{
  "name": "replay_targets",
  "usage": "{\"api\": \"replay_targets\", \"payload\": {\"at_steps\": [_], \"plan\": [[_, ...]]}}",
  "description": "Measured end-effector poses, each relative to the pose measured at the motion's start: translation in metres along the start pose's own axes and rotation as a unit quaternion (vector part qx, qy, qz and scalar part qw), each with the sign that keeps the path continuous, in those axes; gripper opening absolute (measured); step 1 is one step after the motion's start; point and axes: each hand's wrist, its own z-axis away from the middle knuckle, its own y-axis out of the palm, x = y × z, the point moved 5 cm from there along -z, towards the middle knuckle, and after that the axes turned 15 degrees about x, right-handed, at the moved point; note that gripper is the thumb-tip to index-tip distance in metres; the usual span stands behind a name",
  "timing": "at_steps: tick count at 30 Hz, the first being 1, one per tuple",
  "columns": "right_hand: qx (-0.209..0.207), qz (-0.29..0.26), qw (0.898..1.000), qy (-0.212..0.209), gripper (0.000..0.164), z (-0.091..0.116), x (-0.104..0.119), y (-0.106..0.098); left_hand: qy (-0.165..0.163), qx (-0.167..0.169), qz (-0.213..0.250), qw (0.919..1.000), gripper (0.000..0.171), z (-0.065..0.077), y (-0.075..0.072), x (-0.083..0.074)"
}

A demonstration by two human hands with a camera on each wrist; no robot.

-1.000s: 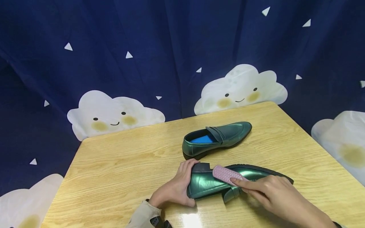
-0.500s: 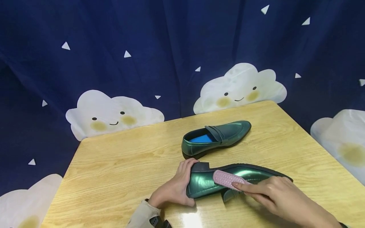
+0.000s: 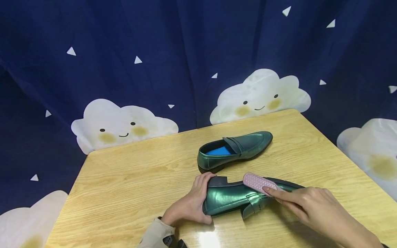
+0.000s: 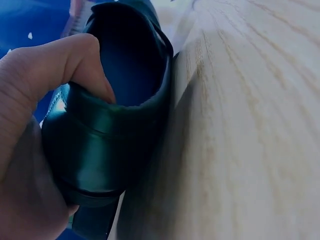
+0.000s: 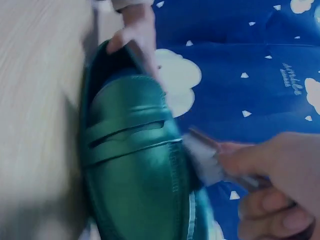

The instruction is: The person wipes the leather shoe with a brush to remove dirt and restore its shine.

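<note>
A shiny green loafer [image 3: 226,199] lies on its side on the wooden table, its dark sole facing away from me. My left hand [image 3: 192,201] grips it by the heel; in the left wrist view the thumb [image 4: 82,65] hooks over the collar into the opening. My right hand [image 3: 316,206] holds a pink brush [image 3: 258,182] by its handle, index finger stretched along its back. The brush lies against the upper side of the loafer near the sole edge. In the right wrist view its pale bristles [image 5: 205,160] meet the shoe beside the strap.
The matching green loafer [image 3: 248,146], with a blue insole [image 3: 219,151], stands upright just behind the held one. Wooden tabletop [image 3: 133,172] extends to the left. A dark blue curtain [image 3: 161,51] with white clouds hangs behind the table.
The brush in my right hand first dipped slightly toward me, then slid right and away, up toward the sole edge. My left hand and both loafers have stayed in place.
</note>
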Motion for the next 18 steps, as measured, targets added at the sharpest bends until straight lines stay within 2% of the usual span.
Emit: {"api": "replay_targets", "payload": {"at_steps": [5,10,12,15,18], "plan": [[0.048,-0.036,0.997,-0.039,0.046,0.0005,0.0026,0.004,0.001,0.002,-0.002,1.0,0.119,-0.0002,-0.0012,-0.0002],[0.004,-0.009,1.0,-0.001,0.051,0.0025,-0.0005,0.0004,0.002,0.004,0.001,1.0,0.119,-0.0001,-0.0016,-0.0002],[0.013,-0.015,1.0,-0.011,0.048,0.0028,0.0004,0.0028,0.006,0.005,-0.006,1.0,0.12,0.0001,-0.0017,-0.0006],[0.048,-0.048,0.997,-0.04,0.044,0.004,0.0026,0.0079,0.011,0.006,-0.01,0.9999,0.12,-0.0002,-0.0025,-0.0011],[0.026,-0.039,0.999,-0.02,0.048,0.0057,-0.0002,0.0065,0.01,0.011,-0.004,0.9999,0.12,-0.0005,-0.0036,-0.0011]]}}
